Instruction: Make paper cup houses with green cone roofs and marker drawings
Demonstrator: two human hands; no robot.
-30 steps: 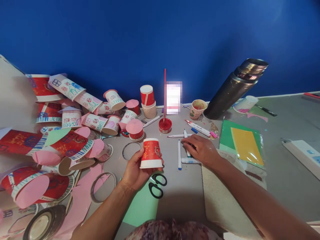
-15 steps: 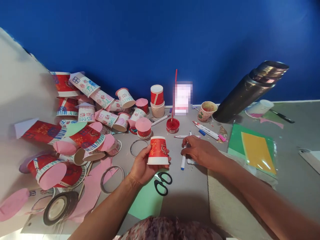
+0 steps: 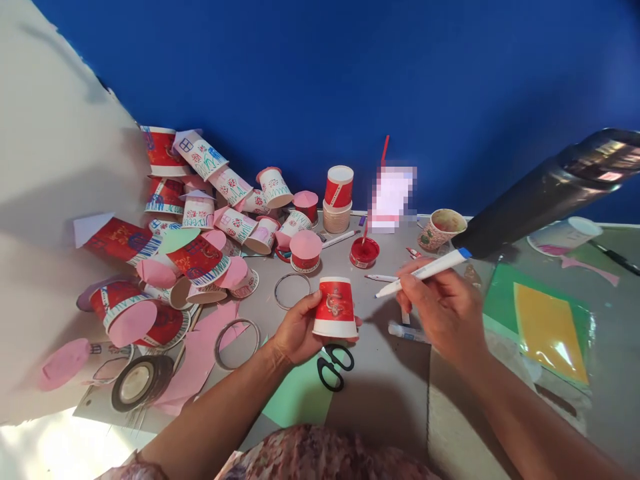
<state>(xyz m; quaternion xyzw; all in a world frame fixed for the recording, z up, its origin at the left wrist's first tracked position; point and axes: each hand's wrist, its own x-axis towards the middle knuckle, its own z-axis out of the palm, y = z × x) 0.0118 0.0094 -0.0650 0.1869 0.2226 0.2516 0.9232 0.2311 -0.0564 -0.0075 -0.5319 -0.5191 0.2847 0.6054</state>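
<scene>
My left hand (image 3: 300, 328) is closed around a red and white paper cup (image 3: 336, 308), held upside down with its white rim lowest. A printed emblem faces me on its side. In my right hand (image 3: 445, 303) is a white marker pen (image 3: 425, 272), gripped like a pencil. Its blue cap sits on the back end, and the blue tip points left toward the cup, some way apart from it. Black-handled scissors (image 3: 336, 367) lie just below the cup, partly over a green paper sheet (image 3: 300, 393). A glue stick (image 3: 409, 332) lies under my right hand.
Many decorated paper cups with paper tops (image 3: 200, 257) are heaped on the left, beside tape rolls (image 3: 135, 385). Behind stand a cup stack (image 3: 339, 200), a red paint pot (image 3: 365, 252), a stained cup (image 3: 442, 229) and a black flask (image 3: 540, 193). Coloured paper in plastic (image 3: 547, 327) lies right.
My right hand has lifted the marker from the table, and its tip is now uncovered with the cap on the back. The cup has turned in my left hand. The view has shifted left.
</scene>
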